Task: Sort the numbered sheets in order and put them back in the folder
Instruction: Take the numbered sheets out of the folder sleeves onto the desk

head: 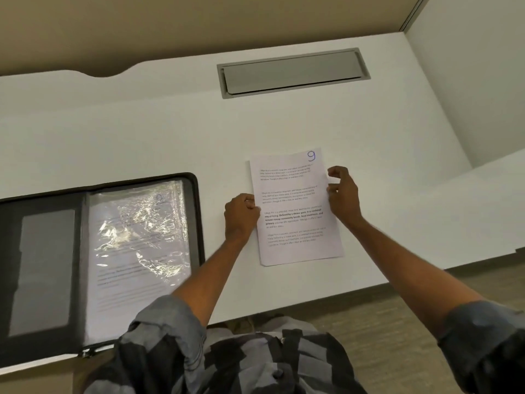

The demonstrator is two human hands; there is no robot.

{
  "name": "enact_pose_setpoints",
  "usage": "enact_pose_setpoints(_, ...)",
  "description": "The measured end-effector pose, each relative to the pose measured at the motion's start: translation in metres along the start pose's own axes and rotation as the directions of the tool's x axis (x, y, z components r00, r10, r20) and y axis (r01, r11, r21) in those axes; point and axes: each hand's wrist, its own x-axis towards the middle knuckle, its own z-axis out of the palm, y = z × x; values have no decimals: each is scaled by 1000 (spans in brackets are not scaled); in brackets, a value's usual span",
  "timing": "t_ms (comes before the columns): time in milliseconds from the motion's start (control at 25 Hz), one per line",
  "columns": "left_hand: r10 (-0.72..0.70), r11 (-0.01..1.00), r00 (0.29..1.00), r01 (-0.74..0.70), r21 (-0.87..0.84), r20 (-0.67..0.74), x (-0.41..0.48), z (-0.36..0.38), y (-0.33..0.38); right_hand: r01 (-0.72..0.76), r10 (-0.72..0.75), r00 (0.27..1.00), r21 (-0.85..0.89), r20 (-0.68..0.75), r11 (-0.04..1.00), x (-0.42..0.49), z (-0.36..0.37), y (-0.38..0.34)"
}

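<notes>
A stack of printed sheets (295,211) lies on the white desk, the top one marked with a blue 9 in its upper right corner. My left hand (241,216) touches the stack's left edge, fingers curled against it. At the stack's right edge is my right hand (342,191), fingers bent and touching the paper. A black zip folder (196,217) lies open to the left, showing a shiny plastic sleeve (139,245) with a printed sheet inside.
A grey cable hatch (292,72) is set into the desk (142,137) behind the stack. The desk's near edge runs just below the sheets. A white partition wall (477,81) rises on the right.
</notes>
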Motion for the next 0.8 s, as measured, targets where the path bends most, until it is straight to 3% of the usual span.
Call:
enact_pose_setpoints(160,67,997,998,-67,47,1,-8,7,4,137,-140,990,-110,-20,984,-2,10,17)
enact_pose_setpoints(240,177,972,984,-180,154,31,-10,14,-1,161,-161,987,-193,12,968,-3,11,22)
enact_pose_setpoints(320,339,891,938,-346,293,78,-13,21,-11,171,-161,985,-247,60,954,-10,13,16)
enact_pose_setpoints(440,536,687,813,-576,443,227,-20,35,-28,293,-254,953,-299,165,908,-35,26,8)
enact_pose_setpoints(600,532,499,746,-658,564,400,-31,47,-56,452,-373,891,-422,258,786,-55,36,20)
enact_pose_setpoints(720,516,448,727,-680,580,454,-32,47,-67,508,-407,861,-468,306,723,-57,33,28)
enact_pose_setpoints(800,528,470,722,-686,555,446,-33,41,-66,526,-407,849,-477,336,704,-59,30,33)
